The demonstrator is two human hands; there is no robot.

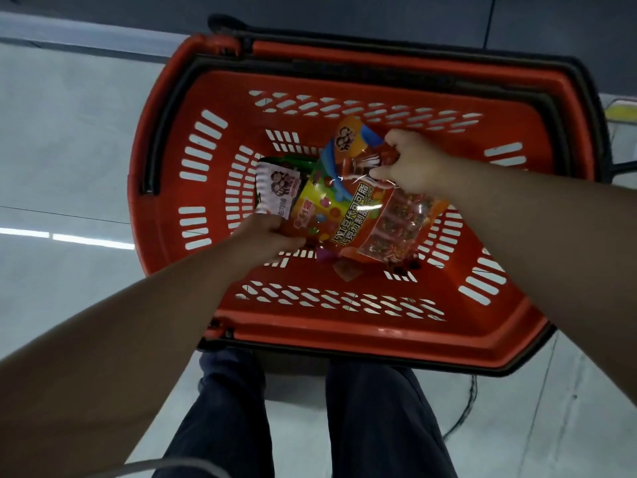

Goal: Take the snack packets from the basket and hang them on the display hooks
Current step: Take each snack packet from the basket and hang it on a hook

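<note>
at 6 o'clock, nearest of all, are the person's two legs (296, 419) in dark trousers, standing on a pale grey floor (65, 139). a thin dark cable (463, 414) lies on the floor at about 5 o'clock.

just past the legs sits a big orange basket (344, 334) with slots cut in its walls and black handles (162, 122) folded down along its rim.

both bare arms reach down into the basket. the left hand (263, 238), coming in from 8 o'clock, is curled around the near corner of a bright yellow and orange snack packet (320, 210) with little coloured sweets drawn on it. the right hand (412, 163), coming in from 3 o'clock, pinches the top of an orange packet (386, 222) with a see-through part, and this packet hangs down from the fingers, over the middle of the basket.

a white packet (277, 188) lies on the basket bottom at about 9 o'clock from the yellow one, partly under it. a few small bits lie on the bottom by the near wall, too blurry to name.

at 12 o'clock, beyond the basket, there is a dark grey wall (344, 10).
</note>
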